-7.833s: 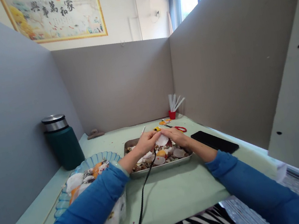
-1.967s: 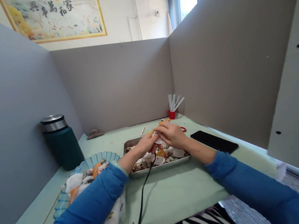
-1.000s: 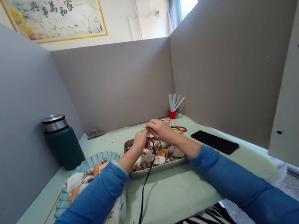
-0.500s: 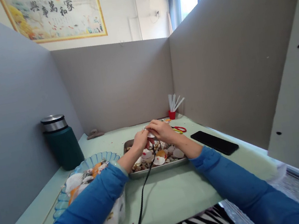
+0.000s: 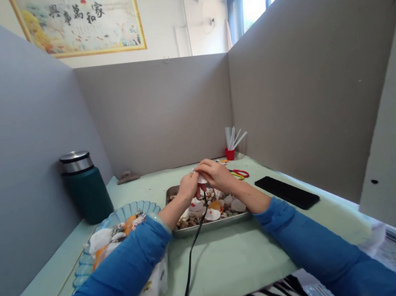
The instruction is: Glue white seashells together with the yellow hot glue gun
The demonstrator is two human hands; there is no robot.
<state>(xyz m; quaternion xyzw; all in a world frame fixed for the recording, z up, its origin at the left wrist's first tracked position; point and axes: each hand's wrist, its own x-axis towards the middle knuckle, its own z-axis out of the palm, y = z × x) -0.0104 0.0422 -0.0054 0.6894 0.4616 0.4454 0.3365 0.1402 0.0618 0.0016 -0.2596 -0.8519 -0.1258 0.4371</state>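
Above the metal tray [image 5: 211, 225], my left hand [image 5: 188, 187] and my right hand [image 5: 218, 174] meet, fingers closed together. Between them is a white seashell [image 5: 202, 180], pinched by both hands and mostly covered by the fingers. A black cord [image 5: 191, 257] rises from the table's near edge to just under my hands; where it ends is hidden. Small shells and pebbles fill the tray, with larger white shells [image 5: 213, 214] and an orange shell [image 5: 215, 205] on top. Blue sleeves cover both forearms.
Left of the tray, a blue scalloped dish [image 5: 80, 277] holds shells, partly behind my left sleeve. A green flask [image 5: 89, 196] stands behind it. To the right lie red-and-yellow scissors [image 5: 241, 173] and a black phone [image 5: 287, 192]. A red cup [image 5: 230, 154] holds white sticks. Grey partitions [image 5: 160, 108] enclose the table.
The whole view has shifted slightly. My hands stay together over the tray, still on the shell, with the fingers beneath it a little differently placed.
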